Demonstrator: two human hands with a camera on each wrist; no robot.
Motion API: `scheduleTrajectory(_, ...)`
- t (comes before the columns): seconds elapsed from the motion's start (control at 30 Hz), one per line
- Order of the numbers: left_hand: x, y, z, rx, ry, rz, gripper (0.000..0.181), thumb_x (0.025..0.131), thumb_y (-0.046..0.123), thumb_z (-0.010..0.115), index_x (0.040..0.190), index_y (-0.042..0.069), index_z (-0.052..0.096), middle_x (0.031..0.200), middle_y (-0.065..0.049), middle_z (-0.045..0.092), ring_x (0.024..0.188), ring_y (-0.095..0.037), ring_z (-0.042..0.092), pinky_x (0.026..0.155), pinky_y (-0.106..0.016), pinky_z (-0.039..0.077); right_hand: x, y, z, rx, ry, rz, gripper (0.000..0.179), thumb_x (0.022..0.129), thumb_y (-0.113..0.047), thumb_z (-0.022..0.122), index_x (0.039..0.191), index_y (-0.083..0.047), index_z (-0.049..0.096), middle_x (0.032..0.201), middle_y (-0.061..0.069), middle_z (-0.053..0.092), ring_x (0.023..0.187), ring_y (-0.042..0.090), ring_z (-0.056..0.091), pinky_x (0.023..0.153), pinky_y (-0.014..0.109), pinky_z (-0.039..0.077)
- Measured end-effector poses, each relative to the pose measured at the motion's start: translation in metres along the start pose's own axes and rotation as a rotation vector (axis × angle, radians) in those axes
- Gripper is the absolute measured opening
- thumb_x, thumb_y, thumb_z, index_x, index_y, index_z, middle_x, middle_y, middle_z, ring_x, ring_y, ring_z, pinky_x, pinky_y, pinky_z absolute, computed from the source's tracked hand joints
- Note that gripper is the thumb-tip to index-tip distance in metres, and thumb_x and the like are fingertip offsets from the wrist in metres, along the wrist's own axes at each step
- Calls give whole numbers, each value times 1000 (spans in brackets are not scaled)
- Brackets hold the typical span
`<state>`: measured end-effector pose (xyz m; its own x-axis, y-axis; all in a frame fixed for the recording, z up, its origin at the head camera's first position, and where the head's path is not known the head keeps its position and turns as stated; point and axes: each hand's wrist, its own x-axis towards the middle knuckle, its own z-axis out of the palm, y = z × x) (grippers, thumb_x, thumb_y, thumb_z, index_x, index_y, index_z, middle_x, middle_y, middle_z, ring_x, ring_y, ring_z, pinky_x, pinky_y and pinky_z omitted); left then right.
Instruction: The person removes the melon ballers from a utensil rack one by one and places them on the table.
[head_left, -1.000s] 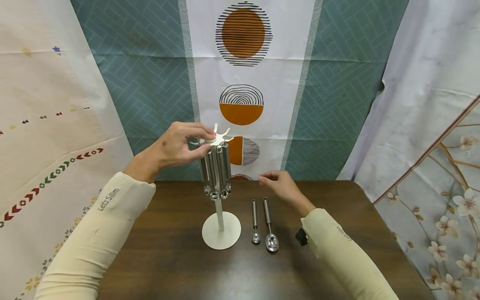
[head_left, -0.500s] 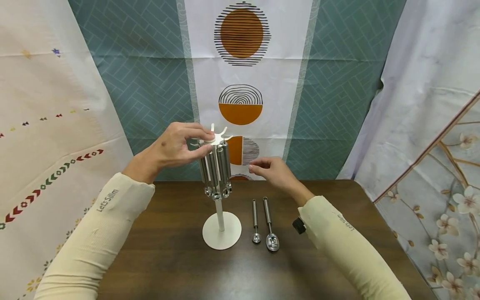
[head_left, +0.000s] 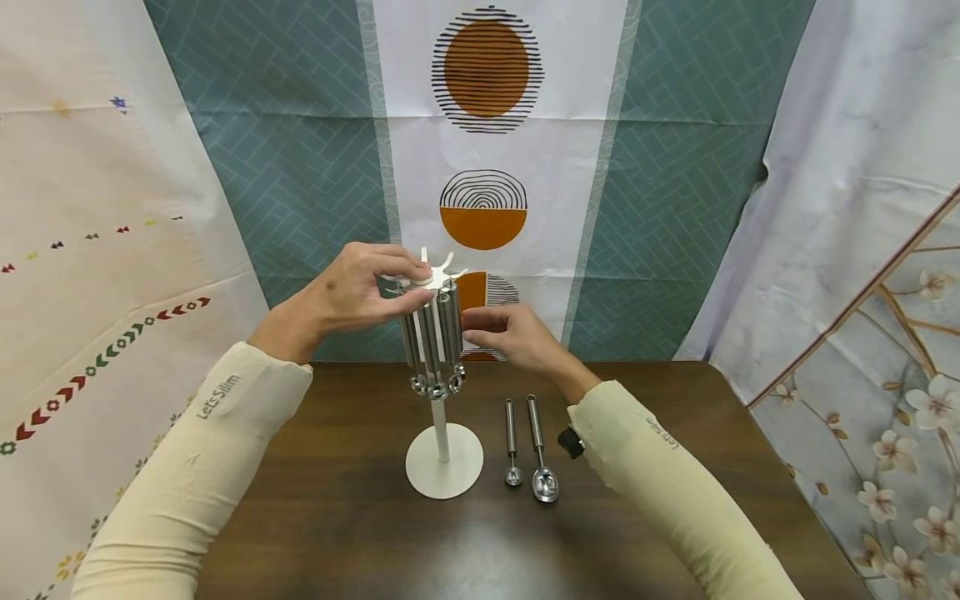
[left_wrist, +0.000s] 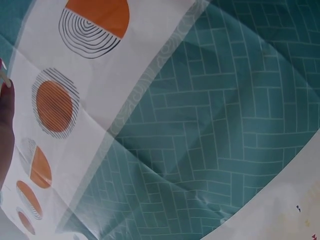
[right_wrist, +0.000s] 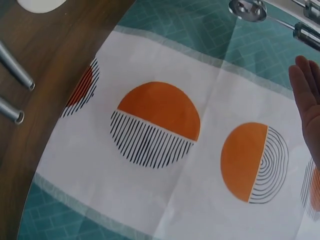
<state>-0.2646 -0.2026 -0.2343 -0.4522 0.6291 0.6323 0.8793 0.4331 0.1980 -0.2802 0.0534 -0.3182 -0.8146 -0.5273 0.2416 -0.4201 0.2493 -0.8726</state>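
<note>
White and spindly, the stand [head_left: 442, 433] rises from its round base on the dark wooden tabletop [head_left: 337, 517], with a cluster of steel spoons [head_left: 433, 337] hanging bowl-down from the star-shaped hooks at its top. Your left hand [head_left: 352, 292] is up at that top, fingers and thumb curled round the white hub so that it holds the stand's head. Your right hand [head_left: 510, 333] sits just beside the hanging spoons on their right, thumb and fingers drawn narrowly toward the nearest handle; from the head view you cannot tell whether the fingertips actually pinch it or only touch it. Two more spoons lie on the tabletop to the right of the stand's base, side by side and handles pointing away from you: a small spoon [head_left: 511, 437] nearer the base and a larger spoon [head_left: 538, 450] just beside it. A black knob [head_left: 570, 442] shows at your right wrist, close to the larger spoon. Both arms wear cream sleeves [head_left: 187, 467]. Behind the tabletop hangs a cloth backdrop [head_left: 660, 167] of teal brick pattern with a white band of orange circles. Your left wrist view shows only that backdrop and a sliver of fingertip at the left edge. Your right wrist view shows the backdrop, the edge of your palm at the right, hanging spoon bowls at the top and two handle ends at the left.
</note>
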Motion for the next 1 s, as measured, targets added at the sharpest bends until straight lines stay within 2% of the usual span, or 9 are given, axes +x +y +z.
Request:
scheduleTrajectory(0.33,0,-2,1,1,9,-4,22,81,15,78,100,5,80,99,-4,75,91,-20,70,79,-41,56,6,-1,11,42,5,-40,32,92,-2,69,123,6,67,116,17,70,104,24,69,89,32,56)
scheduleTrajectory(0.5,0,-1,0,5,4,-15,24,81,17,78,101,5,79,101,-5,75,92,-21,70,79,-41,56,6,-2,12,11,28,-37,29,92,-3,70,120,4,69,114,15,71,102,23,69,88,31,56)
scheduleTrajectory(0.7,0,0,1,7,-1,-27,24,81,18,78,101,4,79,101,-6,75,92,-21,70,78,-42,56,4,-5,9,-27,72,-21,25,92,-7,71,116,1,71,109,10,72,96,20,68,84,30,55)
scheduleTrajectory(1.0,-1,-4,-1,-11,6,17,26,80,15,75,102,2,79,101,-8,75,91,-23,70,78,-41,56,-1,-7,-2,-57,115,-10,26,93,-9,70,118,0,70,110,10,72,97,21,67,85,33,54)
